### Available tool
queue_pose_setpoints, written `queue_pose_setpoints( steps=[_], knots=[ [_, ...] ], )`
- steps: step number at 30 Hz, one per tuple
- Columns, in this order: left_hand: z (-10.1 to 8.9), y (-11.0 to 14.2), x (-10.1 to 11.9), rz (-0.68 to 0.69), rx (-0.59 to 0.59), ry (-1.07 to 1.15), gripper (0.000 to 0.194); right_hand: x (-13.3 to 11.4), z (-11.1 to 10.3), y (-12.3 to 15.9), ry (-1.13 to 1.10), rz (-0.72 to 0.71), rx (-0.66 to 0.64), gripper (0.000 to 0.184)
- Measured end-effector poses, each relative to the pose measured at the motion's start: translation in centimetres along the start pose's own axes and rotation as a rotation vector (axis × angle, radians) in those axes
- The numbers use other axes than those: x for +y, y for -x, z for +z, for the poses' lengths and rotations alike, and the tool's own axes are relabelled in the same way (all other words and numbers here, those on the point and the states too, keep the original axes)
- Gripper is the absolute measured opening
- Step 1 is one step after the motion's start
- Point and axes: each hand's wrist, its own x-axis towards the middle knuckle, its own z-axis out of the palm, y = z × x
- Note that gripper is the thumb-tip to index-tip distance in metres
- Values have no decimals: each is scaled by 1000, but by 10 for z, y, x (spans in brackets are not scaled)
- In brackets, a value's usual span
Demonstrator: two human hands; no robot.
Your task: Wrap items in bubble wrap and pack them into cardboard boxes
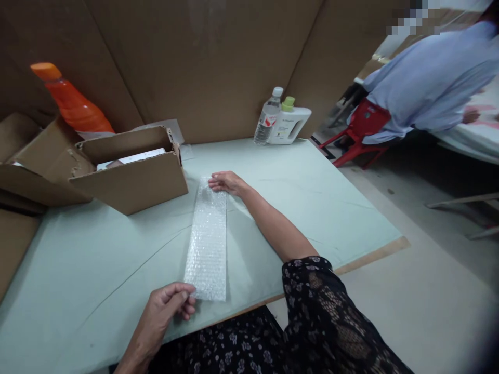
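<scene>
A long strip of clear bubble wrap (208, 239) lies lengthwise on the pale green tabletop (128, 254) in front of me. My left hand (168, 306) pinches its near left corner between thumb and fingers. At the far end, my right hand (227, 183) reaches over the strip with its fingers bent on the upper edge; the thumb is partly hidden, and the fingers look closed on the wrap. Just left of the strip's far end stands an open cardboard box (156, 182) with white flat items (132, 158) inside.
Behind the box leans an orange bottle (80, 106). More cardboard boxes (47, 161) crowd the left side. A water bottle (268, 118) and a white jug (288, 127) stand by the cardboard wall (210, 67). To the right, a person in light blue (429, 83) sits on a red chair (368, 122).
</scene>
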Motion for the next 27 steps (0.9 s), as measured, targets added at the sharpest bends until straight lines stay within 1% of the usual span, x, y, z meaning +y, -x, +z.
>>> queue_pose_setpoints(
  steps=[2, 3, 4, 5, 8, 9, 10, 11, 13, 14, 15, 16, 17, 18, 21, 22, 23, 25, 27],
  knots=[
    [-1, 2, -3, 13, 35, 29, 49, -2, 1, -5, -35, -41, 35, 3],
    [-1, 3, -4, 17, 45, 45, 49, -1, 2, -1, -46, -55, 36, 3],
    [-1, 3, -4, 18, 52, 58, 50, 1, 4, 7, -52, -55, 1, 4],
    [-1, 3, -4, 14, 51, 65, 51, 4, 6, 17, -52, -33, -80, 8],
    [1, 3, -3, -10, 42, 49, 52, 13, 15, 42, -31, 129, -460, 32],
    [1, 2, -2, -14, 39, 36, 51, 14, 17, 44, -31, 163, -501, 38],
    [2, 1, -1, -14, 35, 21, 51, 13, 17, 42, -40, 161, -449, 38],
    [2, 1, 0, -13, 29, 7, 52, 11, 16, 37, -55, 122, -318, 35],
    [3, 0, 2, -12, 16, -9, 54, 4, 10, 22, -93, -6, 0, 22],
    [3, 0, 3, -16, 15, -9, 56, -1, 4, 16, -107, -62, 116, 16],
    [4, 1, 5, -18, 18, -3, 58, -4, -1, 13, -118, -98, 182, 13],
    [4, 2, 6, -18, 21, 9, 60, -5, -6, 15, -121, -117, 197, 11],
    [4, 3, 8, -17, 21, 25, 59, -5, -9, 21, -116, -128, 178, 11],
    [5, 5, 11, -13, 15, 42, 58, -2, -12, 32, -100, -137, 125, 12],
    [8, 7, 28, 2, -38, 91, 54, 11, -15, 78, 7, -163, -124, 17],
    [9, 5, 37, 11, -53, 109, 53, 16, -14, 94, 44, -167, -182, 19],
    [11, 2, 47, 24, -65, 129, 53, 20, -14, 109, 69, -166, -206, 20],
    [15, -10, 70, 55, -69, 175, 50, 26, -12, 132, 86, -163, -181, 20],
    [19, -27, 92, 82, -39, 222, 43, 29, -10, 150, 79, -193, -84, 20]
  ],
)
